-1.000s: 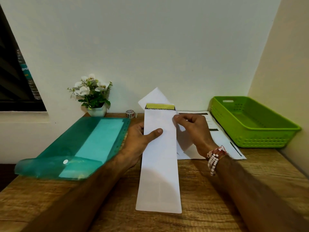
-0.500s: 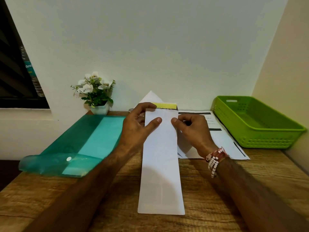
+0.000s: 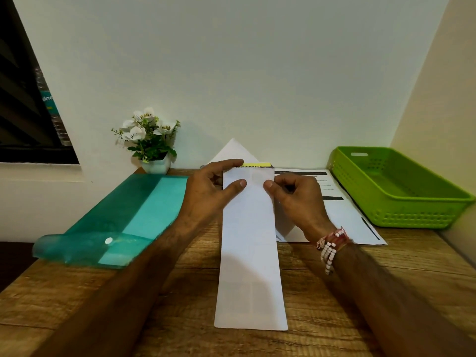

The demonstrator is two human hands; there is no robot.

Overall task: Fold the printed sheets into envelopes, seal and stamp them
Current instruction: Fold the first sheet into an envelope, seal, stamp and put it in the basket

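A long white envelope point(image 3: 249, 248) lies lengthwise on the wooden desk point(image 3: 180, 318), its far end at the wall. Its white flap point(image 3: 233, 150) stands up behind, and a yellow strip point(image 3: 256, 164) shows at the mouth. My left hand point(image 3: 208, 189) grips the envelope's far left edge, index finger over the top and thumb pressed on the face. My right hand point(image 3: 298, 199) pinches the far right edge, thumb on the face. Printed sheets point(image 3: 342, 217) lie flat to the right, partly under my right hand.
A green plastic basket point(image 3: 396, 186) sits at the right by the side wall. A teal plastic folder point(image 3: 121, 217) lies at the left, overhanging the desk edge. A small flower pot point(image 3: 152, 145) stands against the back wall.
My left index finger has reached over the envelope's top edge. The yellow strip shows less. My right thumb has moved onto the envelope's face.
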